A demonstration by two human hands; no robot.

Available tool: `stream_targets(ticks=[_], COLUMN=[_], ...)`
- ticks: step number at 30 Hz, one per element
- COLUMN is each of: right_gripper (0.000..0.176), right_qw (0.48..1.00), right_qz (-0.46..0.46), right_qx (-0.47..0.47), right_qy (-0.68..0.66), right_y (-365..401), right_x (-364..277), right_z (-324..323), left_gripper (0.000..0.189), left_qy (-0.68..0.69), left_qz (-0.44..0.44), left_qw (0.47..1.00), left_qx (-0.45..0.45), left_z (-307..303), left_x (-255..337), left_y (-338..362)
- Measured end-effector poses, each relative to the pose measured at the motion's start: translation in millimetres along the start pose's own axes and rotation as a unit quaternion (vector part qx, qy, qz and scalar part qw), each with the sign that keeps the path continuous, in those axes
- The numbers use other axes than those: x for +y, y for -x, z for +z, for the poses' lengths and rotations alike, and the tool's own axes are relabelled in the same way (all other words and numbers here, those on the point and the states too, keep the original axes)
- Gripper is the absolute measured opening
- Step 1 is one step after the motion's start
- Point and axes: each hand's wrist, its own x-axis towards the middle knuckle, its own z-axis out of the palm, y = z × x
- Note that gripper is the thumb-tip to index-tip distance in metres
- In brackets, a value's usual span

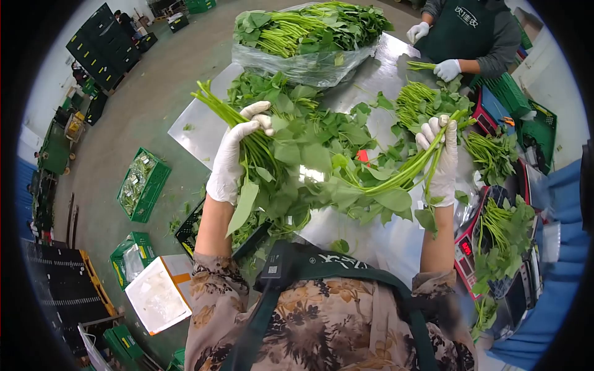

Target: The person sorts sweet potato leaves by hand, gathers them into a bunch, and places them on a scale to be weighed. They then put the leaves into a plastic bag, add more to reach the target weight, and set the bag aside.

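Note:
My left hand (238, 145), in a white glove, is closed round a thick bunch of leafy green stems (255, 148), with the cut ends pointing up and left. In my right hand (440, 151), also gloved, are a few long green stems (402, 176) whose leaves hang towards the middle. Between and beyond both hands, loose leafy greens (346, 130) lie on the metal table (198, 139). Another bunch of stems (416, 105) rests just beyond my right hand.
A big plastic-wrapped heap of greens (309, 31) stands at the table's far side. At the back right is a co-worker (470, 31) with gloved hands. Scales (464, 256) bearing greens line the right side. Green crates (145, 185) and a white box (158, 297) sit on the floor at left.

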Motion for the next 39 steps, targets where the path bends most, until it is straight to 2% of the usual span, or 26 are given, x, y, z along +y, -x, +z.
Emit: stream_targets(ticks=[2, 5, 9, 13, 16, 20, 21, 22, 24, 25, 26, 28, 29, 32, 33, 34, 36, 37, 39], right_gripper=[0.018, 0.021, 0.027, 0.029, 0.029, 0.029, 0.021, 0.013, 0.014, 0.018, 0.023, 0.029, 0.03, 0.022, 0.018, 0.017, 0.02, 0.019, 0.015], right_qw=[1.0, 1.0, 0.991, 0.966, 0.964, 0.961, 0.948, 0.914, 0.863, 0.864, 0.864, 0.811, 0.813, 0.841, 0.841, 0.873, 0.89, 0.878, 0.855], right_qz=[0.011, 0.007, -0.015, -0.051, -0.014, 0.05, 0.075, 0.074, 0.125, 0.126, 0.127, 0.118, 0.078, 0.12, 0.135, 0.14, 0.147, 0.113, 0.14], right_qx=[0.02, -0.011, -0.04, -0.019, 0.01, -0.022, -0.009, 0.069, 0.05, 0.016, -0.017, -0.001, -0.031, 0.0, 0.014, -0.006, -0.029, -0.022, 0.017], right_qy=[-0.006, 0.027, 0.123, 0.254, 0.264, 0.272, 0.308, 0.392, 0.487, 0.487, 0.487, 0.573, 0.577, 0.528, 0.524, 0.468, 0.431, 0.464, 0.499], right_y=[-1.9, -1.5, 1.1, 4.3, 9.8, 3.2, 2.6, 3.6, 1.3, 1.3, 2.0, 5.0, 6.0, 5.7, 6.6, 7.3, 6.5, 6.5, 5.4], right_x=[-0.4, -2.7, -6.8, -4.4, -1.4, 10.8, 15.0, 24.8, 35.8, 42.6, 48.3, 62.0, 68.5, 66.5, 64.3, 63.0, 52.3, 50.6, 40.4], right_z=[-0.2, 4.0, 16.1, 33.3, 44.9, 64.0, 66.9, 81.2, 99.5, 107.9, 114.9, 113.0, 107.5, 101.9, 99.1, 93.6, 97.3, 89.7, 87.6], left_gripper=[0.047, 0.049, 0.052, 0.053, 0.051, 0.048, 0.045, 0.042, 0.041, 0.042, 0.044, 0.046, 0.045, 0.044, 0.043, 0.044, 0.047, 0.049, 0.049], left_qy=[0.006, 0.006, -0.028, -0.05, -0.052, -0.014, -0.047, -0.078, -0.119, -0.131, -0.155, -0.169, -0.133, -0.173, -0.136, -0.112, 0.001, 0.067, 0.142], left_qz=[-0.022, -0.034, -0.037, -0.033, -0.027, -0.058, -0.069, -0.075, -0.089, -0.109, -0.131, -0.168, -0.149, -0.163, -0.163, -0.169, -0.157, -0.148, -0.143], left_qw=[1.0, 0.999, 0.997, 0.996, 0.994, 0.989, 0.985, 0.978, 0.971, 0.968, 0.967, 0.966, 0.968, 0.965, 0.967, 0.97, 0.975, 0.97, 0.966], left_qx=[-0.004, -0.019, -0.059, -0.072, -0.092, -0.138, -0.152, -0.18, -0.186, -0.185, -0.156, -0.103, -0.15, -0.114, -0.138, -0.132, -0.157, -0.181, -0.162], left_z=[1.4, 6.7, 11.7, 23.2, 31.5, 44.5, 48.8, 54.4, 66.8, 72.1, 75.3, 95.5, 81.7, 94.7, 89.8, 90.8, 76.6, 74.8, 70.8], left_x=[-1.6, -3.7, -1.9, 2.7, 1.4, -9.2, -11.6, -13.4, -24.2, -27.9, -36.9, -30.9, -56.8, -47.3, -50.6, -43.8, -44.9, -40.4, -36.1], left_y=[1.4, 2.2, 3.0, 4.9, 4.3, 1.0, -0.3, -1.8, -1.3, 0.4, -0.2, 8.4, 1.7, 7.9, 3.5, 3.9, -1.5, -0.8, 1.5])
